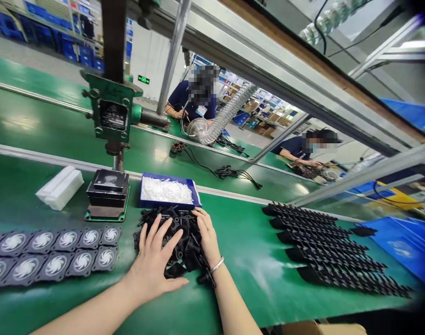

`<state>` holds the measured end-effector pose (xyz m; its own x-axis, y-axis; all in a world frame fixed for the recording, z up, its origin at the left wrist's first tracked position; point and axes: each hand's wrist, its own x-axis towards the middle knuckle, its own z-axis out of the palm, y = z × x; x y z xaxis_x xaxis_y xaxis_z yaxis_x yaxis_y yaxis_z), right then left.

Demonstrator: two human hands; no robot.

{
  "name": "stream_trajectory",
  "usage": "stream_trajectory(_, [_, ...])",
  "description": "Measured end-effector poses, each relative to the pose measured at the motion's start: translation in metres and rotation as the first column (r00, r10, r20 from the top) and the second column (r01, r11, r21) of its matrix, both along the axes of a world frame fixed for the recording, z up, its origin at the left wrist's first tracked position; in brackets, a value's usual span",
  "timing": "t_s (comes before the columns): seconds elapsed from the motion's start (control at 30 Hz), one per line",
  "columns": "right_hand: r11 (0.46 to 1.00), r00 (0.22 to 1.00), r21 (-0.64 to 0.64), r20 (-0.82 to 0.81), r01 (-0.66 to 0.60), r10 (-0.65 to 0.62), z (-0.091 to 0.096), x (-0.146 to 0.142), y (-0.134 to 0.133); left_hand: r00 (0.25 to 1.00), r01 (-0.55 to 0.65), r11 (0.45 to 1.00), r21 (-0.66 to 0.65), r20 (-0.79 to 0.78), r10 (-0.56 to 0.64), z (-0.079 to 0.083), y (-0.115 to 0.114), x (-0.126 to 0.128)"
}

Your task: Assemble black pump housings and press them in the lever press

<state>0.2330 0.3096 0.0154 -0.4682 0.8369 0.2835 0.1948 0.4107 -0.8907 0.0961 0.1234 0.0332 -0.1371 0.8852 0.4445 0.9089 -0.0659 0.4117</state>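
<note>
Head view: we lean over a green bench (247, 260), a heap of black plastic parts (184, 228) lying just below the center of the frame.
Left hand (151, 263): palm down on the left side of the heap, fingers and thumb spread wide; we cannot tell whether any piece is pinched.
Right hand (208, 237): against the heap's right edge, fingers close together and bent; we cannot see what, if anything, they hold. A silver bangle (217, 265) circles our wrist.
Blue tray (197, 199): just above the heap in the frame, filled with white strips (167, 190).
Press (112, 111): upper left, above a black block (107, 190); a white block (61, 188) lies near it.
Swirl-marked squares (55, 265): two rows, lower left.
Black rows (338, 251): lined up at right.
Co-workers: two people, upper center (195, 95) and upper right (303, 146).
</note>
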Motion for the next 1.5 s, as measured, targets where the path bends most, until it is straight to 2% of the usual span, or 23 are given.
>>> stream_trajectory(0.17, [0.994,0.992,-0.071,-0.084,0.083,-0.089,0.000,0.009,0.009,0.999,-0.034,0.999,0.023,0.034,0.033,0.006,-0.001,-0.003])
stream_trajectory(0.3, [0.965,0.964,-0.142,-0.118,0.220,-0.238,0.011,0.034,0.008,1.000,-0.031,0.995,0.098,0.001,0.031,0.030,-0.023,-0.004])
stream_trajectory(0.37, [0.948,0.952,-0.150,-0.080,0.281,-0.295,0.016,0.054,-0.007,0.998,-0.053,0.988,0.144,-0.031,0.058,0.048,-0.044,-0.013])
stream_trajectory(0.43, [0.936,0.947,-0.156,-0.018,0.315,-0.322,0.019,0.072,-0.030,0.989,-0.137,0.977,0.161,-0.035,0.145,0.061,-0.066,-0.033])
stream_trajectory(0.5, [0.938,0.951,-0.157,0.055,0.311,-0.306,0.015,0.083,-0.056,0.967,-0.246,0.957,0.156,-0.026,0.253,0.067,-0.086,-0.060])
stream_trajectory(0.57, [0.952,0.953,-0.104,0.130,0.289,-0.275,0.008,0.086,-0.078,0.950,-0.300,0.948,0.106,-0.058,0.307,0.066,-0.103,-0.086])
stream_trajectory(0.67, [0.963,0.941,0.050,0.203,0.266,-0.270,-0.005,0.084,-0.099,0.957,-0.254,0.967,-0.027,-0.149,0.247,0.060,-0.120,-0.110])
stream_trajectory(0.8, [0.949,0.941,0.218,0.199,0.229,-0.273,-0.010,0.080,-0.107,0.973,-0.102,0.979,-0.177,-0.224,0.061,0.056,-0.121,-0.110])
stream_trajectory(0.93, [0.925,0.947,0.377,0.276,0.050,-0.163,-0.006,0.087,-0.117,0.959,-0.052,0.979,-0.197,-0.282,-0.006,0.057,-0.104,-0.102])
stream_trajectory(1.0, [0.920,0.939,0.392,0.310,0.013,-0.146,-0.005,0.090,-0.123,0.950,-0.052,0.983,-0.178,-0.312,-0.006,0.058,-0.098,-0.102])
stream_trajectory(1.1, [0.916,0.939,0.397,0.293,0.053,-0.181,-0.006,0.092,-0.130,0.939,-0.038,0.988,-0.147,-0.345,-0.015,0.058,-0.094,-0.104])
stream_trajectory(1.2, [0.932,0.944,0.351,0.267,0.091,-0.192,-0.006,0.090,-0.131,0.937,0.043,0.990,-0.134,-0.339,-0.087,0.056,-0.096,-0.099])
stream_trajectory(1.37, [0.948,0.935,0.291,0.282,0.132,-0.217,-0.003,0.090,-0.128,0.951,0.216,0.968,-0.130,-0.195,-0.239,0.042,-0.116,-0.077])
stream_trajectory(1.5, [0.951,0.931,0.281,0.295,0.132,-0.217,-0.005,0.091,-0.132,0.979,0.202,0.970,-0.138,-0.008,-0.205,0.021,-0.130,-0.065])
